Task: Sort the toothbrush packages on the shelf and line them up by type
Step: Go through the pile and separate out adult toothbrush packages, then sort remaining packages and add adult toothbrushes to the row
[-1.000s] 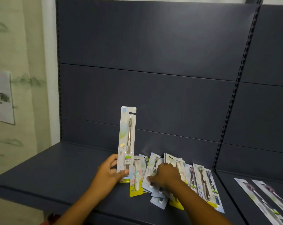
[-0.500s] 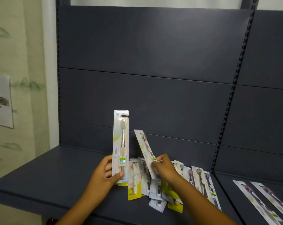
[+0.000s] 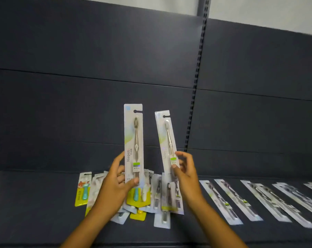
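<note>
Left hand (image 3: pixel 116 183) grips Niepoti toothbrush pkg (image 3: pixel 133 140) upright; right hand (image 3: pixel 186 174) pinches 2nd toothbrush pkg (image 3: pixel 167 140), top tilted toward 11 o'clock. Both above unsorted pile (image 3: pixel 151 197) on shelf (image 3: pixel 35 203); sorted row (image 3: pixel 250 199) at 3 o'clock.

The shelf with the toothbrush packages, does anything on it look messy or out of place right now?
Yes. The pile under the hands is jumbled, its packages overlapping at mixed angles, unlike the flat row to the right. One yellow-backed package lies apart at the pile's left edge. The package in the right hand tilts left; the left hand's stands upright.
</note>
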